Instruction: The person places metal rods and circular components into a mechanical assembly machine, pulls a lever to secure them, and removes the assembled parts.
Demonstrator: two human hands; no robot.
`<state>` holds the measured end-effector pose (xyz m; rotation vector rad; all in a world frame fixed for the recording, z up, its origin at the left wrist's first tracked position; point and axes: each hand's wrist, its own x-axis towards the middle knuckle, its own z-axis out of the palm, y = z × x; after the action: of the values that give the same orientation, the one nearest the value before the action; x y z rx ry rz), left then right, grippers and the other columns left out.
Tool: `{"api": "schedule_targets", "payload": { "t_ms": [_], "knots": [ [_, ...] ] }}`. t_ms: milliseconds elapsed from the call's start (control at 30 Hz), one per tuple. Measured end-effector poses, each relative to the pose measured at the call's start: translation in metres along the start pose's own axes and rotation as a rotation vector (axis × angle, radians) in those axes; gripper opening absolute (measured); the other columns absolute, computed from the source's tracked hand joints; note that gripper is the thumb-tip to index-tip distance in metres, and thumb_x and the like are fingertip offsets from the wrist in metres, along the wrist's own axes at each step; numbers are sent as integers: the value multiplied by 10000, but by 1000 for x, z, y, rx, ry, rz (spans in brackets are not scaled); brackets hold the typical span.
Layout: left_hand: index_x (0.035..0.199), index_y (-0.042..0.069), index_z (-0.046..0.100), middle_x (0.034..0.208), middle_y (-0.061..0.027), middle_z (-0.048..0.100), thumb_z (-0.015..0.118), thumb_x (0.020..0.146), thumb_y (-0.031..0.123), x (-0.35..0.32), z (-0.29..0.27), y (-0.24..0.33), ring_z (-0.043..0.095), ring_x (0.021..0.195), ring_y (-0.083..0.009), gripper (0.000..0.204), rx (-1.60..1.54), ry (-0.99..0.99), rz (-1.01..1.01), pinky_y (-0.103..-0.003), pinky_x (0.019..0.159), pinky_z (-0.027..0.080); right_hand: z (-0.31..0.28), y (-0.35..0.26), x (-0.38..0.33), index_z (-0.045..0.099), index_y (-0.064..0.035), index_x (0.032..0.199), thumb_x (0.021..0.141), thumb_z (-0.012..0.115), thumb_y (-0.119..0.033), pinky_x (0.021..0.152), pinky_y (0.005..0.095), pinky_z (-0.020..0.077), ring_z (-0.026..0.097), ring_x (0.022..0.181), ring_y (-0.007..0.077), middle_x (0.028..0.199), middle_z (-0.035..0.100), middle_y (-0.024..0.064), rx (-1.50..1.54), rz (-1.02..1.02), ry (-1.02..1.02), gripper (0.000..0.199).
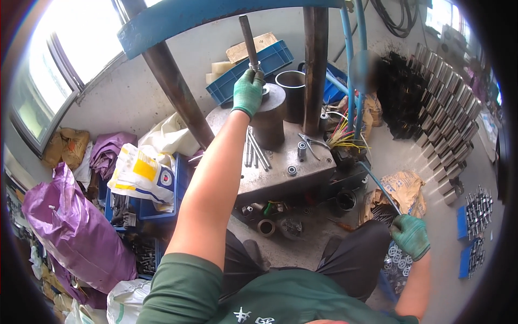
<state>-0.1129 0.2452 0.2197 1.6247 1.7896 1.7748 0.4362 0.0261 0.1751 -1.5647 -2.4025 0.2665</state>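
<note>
My left hand (248, 93), in a green glove, reaches forward over a thick steel cylinder block (270, 121) standing on the press table. Its fingers close around the lower end of a slim metal rod (248, 39), which rises slightly tilted, with a collar near the fingertips. What lies under the fingers is partly hidden. Low on the right, my right hand (410, 236), gloved too, is wrapped around the end of a blue lever (381, 187). On the steel table (259, 187) lie several thin steel pins (256, 151), pliers (314, 144), a small bearing-like ring (292, 170) and a small cylindrical part (301, 150).
A blue press beam (226, 24) spans overhead between two steel columns (315, 70). Behind stand a tilted blue crate (221, 89) and a dark metal pot (292, 100). Purple sacks (75, 232) crowd the left. Stacked metal tubes (445, 113) and blue part trays (463, 222) line the right.
</note>
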Motion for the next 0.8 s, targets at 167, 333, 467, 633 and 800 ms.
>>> {"api": "schedule_targets", "payload": {
  "t_ms": [167, 333, 467, 633, 800],
  "knots": [
    [1145, 28, 702, 840, -27, 687, 619, 1115, 288, -1, -4, 6, 599, 739, -106, 274, 3, -17, -24, -298, 705, 511, -3, -2, 6, 724, -38, 788, 832, 734, -207, 729, 494, 565, 709, 786, 406, 831, 713, 194, 2, 6, -13, 175],
    [1153, 31, 709, 847, -32, 694, 622, 1111, 272, 1, 0, 2, 606, 737, -111, 260, -32, -19, -34, -302, 698, 509, -2, 0, 5, 717, -49, 773, 837, 739, -214, 718, 496, 563, 707, 786, 405, 821, 711, 184, -35, -14, 20, 178],
    [1164, 31, 713, 850, -33, 696, 624, 1110, 269, 0, 0, 1, 611, 742, -109, 260, -17, -19, -36, -298, 702, 514, -5, 0, 9, 714, -50, 771, 847, 737, -217, 722, 503, 561, 706, 796, 410, 831, 715, 182, -48, -3, -32, 185],
    [1195, 38, 722, 870, -34, 709, 628, 1108, 261, -1, -2, 4, 627, 768, -109, 258, -12, -35, -63, -295, 727, 522, -16, 0, 17, 760, -42, 845, 853, 714, -197, 775, 486, 577, 726, 831, 404, 882, 739, 191, -43, -17, -66, 163],
    [1207, 39, 727, 869, -9, 692, 641, 1100, 244, -1, -2, 6, 599, 756, -91, 247, -101, -54, -104, -276, 710, 504, -29, 2, 31, 798, -12, 983, 846, 667, -140, 816, 453, 592, 753, 879, 375, 972, 771, 215, 32, -73, -86, 229]
  ]
}}
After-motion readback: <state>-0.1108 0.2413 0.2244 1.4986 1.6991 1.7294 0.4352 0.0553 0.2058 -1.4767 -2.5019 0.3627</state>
